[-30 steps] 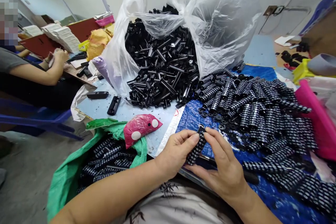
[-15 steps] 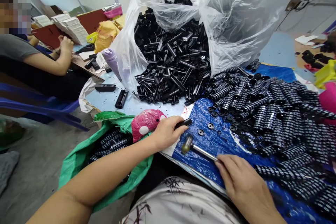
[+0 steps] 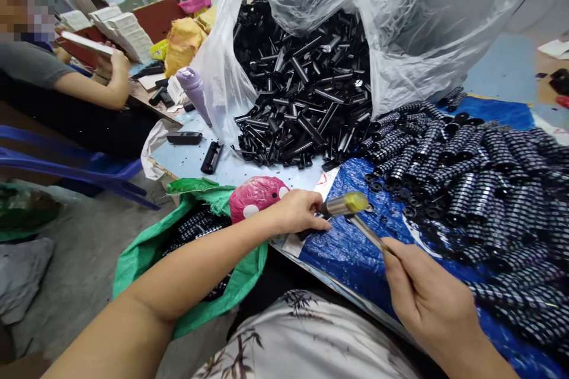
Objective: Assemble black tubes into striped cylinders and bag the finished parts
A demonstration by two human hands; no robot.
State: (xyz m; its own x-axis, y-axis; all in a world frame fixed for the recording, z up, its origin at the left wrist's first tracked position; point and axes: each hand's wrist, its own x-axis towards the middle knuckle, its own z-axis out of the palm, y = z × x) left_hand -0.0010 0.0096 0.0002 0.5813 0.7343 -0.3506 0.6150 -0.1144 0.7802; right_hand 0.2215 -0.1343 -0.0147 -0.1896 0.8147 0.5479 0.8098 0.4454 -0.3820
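My right hand is closed round the metal handle of a mallet. The mallet's head, with a yellow face, is raised beside the fingertips of my left hand. That hand is closed on a black plastic piece, mostly hidden under the fingers at the table edge. Just behind the left wrist sits a pink wrapped bundle with white dots. Blue plastic sheeting covers the table below the mallet. To its right lies a heap of black cylinders with pale rows of marks.
A clear plastic bag spills loose black plastic parts across the table. An open green sack of patterned cylinders hangs at the front edge. A lilac bottle stands left of the bag. Further left, another person sits holding a white flat item.
The mallet has risen from low over the blue sheet towards my left hand, and its yellow face has turned up. My left fingers have shifted over the black piece. The co-worker has lifted a white flat item.
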